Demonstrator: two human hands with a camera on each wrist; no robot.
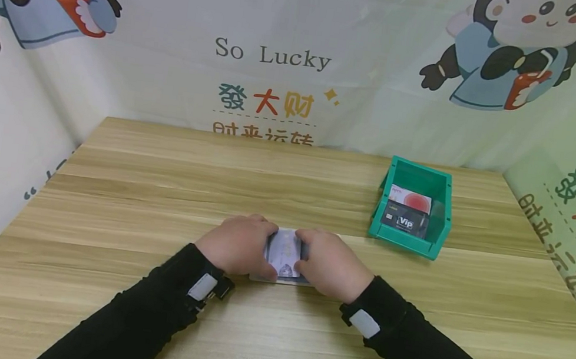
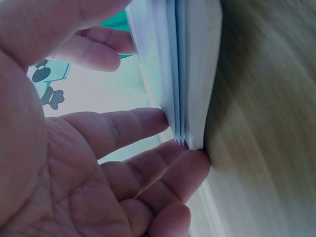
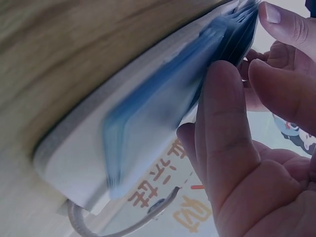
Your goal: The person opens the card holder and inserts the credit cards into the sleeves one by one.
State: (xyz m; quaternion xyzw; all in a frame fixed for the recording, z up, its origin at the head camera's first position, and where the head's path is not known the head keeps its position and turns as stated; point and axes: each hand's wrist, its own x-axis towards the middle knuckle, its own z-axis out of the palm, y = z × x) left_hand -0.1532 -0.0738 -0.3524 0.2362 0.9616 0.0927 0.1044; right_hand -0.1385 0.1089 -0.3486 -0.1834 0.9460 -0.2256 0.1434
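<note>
A small card holder [image 1: 285, 253] with a pale printed top lies on the wooden table between the two hands. In the right wrist view its white cover [image 3: 74, 170], a loop strap [image 3: 143, 224] and a stack of bluish clear sleeves [image 3: 143, 123] show. The left hand [image 1: 240, 245] holds its left side, thumb toward the near edge; in the left wrist view fingertips [image 2: 158, 120] touch the edges of the leaves. From the other side the right hand [image 1: 332, 261] grips the holder, its fingers [image 3: 224, 94] against the sleeves.
A green plastic bin [image 1: 405, 246] stands at the back right of the wooden table [image 1: 187, 174]. Inside it lie a dark VIP card [image 1: 403, 217] and a white card with a red circle [image 1: 416, 202]. A printed cloth [image 1: 285, 13] hangs behind and along the sides.
</note>
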